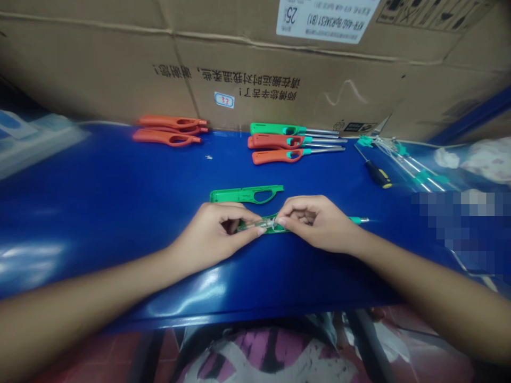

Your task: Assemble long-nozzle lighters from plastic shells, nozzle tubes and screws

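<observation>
Near the front of the blue table, both hands are closed around an opened green lighter (275, 229) of the long-nosed kind. Its inner parts show between my fingers: a clear tube-like piece and a small whitish bit. My left hand (217, 229) pinches the clear piece on the left. With thumb and forefinger, my right hand (319, 223) grips at the small parts near the trigger opening. A teal-green piece with a metal tip (359, 220) sticks out past my right hand. Just behind lies the loose green half-shell (227, 196), hollow side showing.
Orange lighter handles (163, 137) lie at the back left. Several lighters with metal nozzles (275, 156) lie at the back centre. A screwdriver (378, 174) and a bundle of metal nozzles (415, 165) lie on the right. A large cardboard box (120, 69) walls off the back.
</observation>
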`<action>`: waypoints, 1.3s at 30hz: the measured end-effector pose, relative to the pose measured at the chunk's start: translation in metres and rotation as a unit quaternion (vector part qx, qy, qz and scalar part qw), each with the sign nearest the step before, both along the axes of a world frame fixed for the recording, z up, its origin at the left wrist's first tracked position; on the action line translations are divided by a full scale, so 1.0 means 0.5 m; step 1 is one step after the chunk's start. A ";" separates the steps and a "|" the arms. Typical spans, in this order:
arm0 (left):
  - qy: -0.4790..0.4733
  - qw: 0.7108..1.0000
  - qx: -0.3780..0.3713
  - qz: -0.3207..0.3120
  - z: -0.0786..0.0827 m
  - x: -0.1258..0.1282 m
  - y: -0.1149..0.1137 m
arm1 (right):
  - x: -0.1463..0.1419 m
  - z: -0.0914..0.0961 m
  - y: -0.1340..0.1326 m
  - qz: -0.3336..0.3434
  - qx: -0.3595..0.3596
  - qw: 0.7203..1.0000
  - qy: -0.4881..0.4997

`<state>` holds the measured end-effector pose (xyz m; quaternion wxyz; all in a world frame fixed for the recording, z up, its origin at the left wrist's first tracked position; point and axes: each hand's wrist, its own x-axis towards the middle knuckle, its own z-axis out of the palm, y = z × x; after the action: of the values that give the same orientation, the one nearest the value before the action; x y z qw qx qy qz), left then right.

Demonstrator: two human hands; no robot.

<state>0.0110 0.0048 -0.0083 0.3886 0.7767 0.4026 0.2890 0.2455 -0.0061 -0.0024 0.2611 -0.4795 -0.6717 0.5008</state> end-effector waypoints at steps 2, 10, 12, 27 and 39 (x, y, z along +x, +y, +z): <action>0.002 1.000 0.004 0.001 0.000 -0.001 -0.001 | -0.001 -0.001 0.000 -0.001 -0.003 1.000 0.000; 0.008 1.000 -0.002 -0.005 -0.001 -0.001 0.003 | -0.002 0.000 0.003 0.000 -0.011 1.000 0.010; 0.003 1.000 -0.003 -0.005 -0.001 0.000 0.004 | 0.001 0.003 0.004 0.003 -0.025 0.999 0.024; -0.002 1.000 -0.030 0.004 0.005 0.000 0.003 | 0.000 0.002 0.003 -0.023 -0.029 0.999 0.036; 0.011 1.000 -0.025 -0.006 -0.001 0.002 0.006 | -0.002 0.000 0.000 -0.018 -0.023 0.999 0.020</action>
<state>0.0120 0.0077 -0.0091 0.4050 0.7723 0.4097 0.2678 0.2445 -0.0060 -0.0022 0.2725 -0.4871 -0.6456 0.5212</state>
